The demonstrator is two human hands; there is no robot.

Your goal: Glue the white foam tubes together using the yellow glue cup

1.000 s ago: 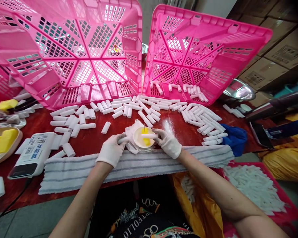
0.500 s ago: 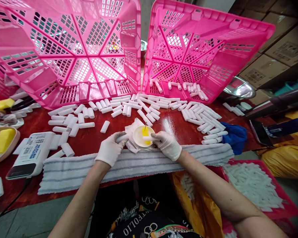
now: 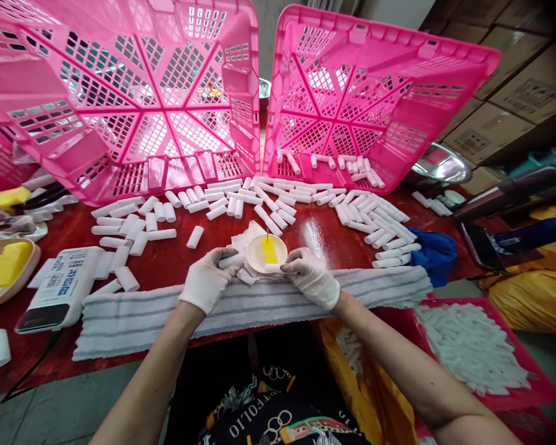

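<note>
My left hand (image 3: 209, 278), in a white glove, is closed around a short white tube (image 3: 230, 261) left of a small round dish. My right hand (image 3: 312, 278), also gloved, pinches the end of another white tube (image 3: 273, 267) at the near rim of the dish (image 3: 254, 253). A yellow block (image 3: 269, 249) with a thin stick upright in it sits in this dish. Crumpled white cloth (image 3: 241, 242) lies under the dish. A striped towel (image 3: 259, 305) runs beneath both wrists.
Two pink crates (image 3: 167, 111) (image 3: 338, 117) stand tilted behind many scattered white tubes (image 3: 269, 216). At the left are a white device (image 3: 62, 287) and a tray of yellow blocks (image 3: 33, 266). A blue cloth (image 3: 433, 256) and a crate of white pieces (image 3: 472, 346) are at the right.
The tube in my right hand has moved down from across the yellow block to the dish's near rim. My left hand has barely moved. The whole view has shifted slightly.
</note>
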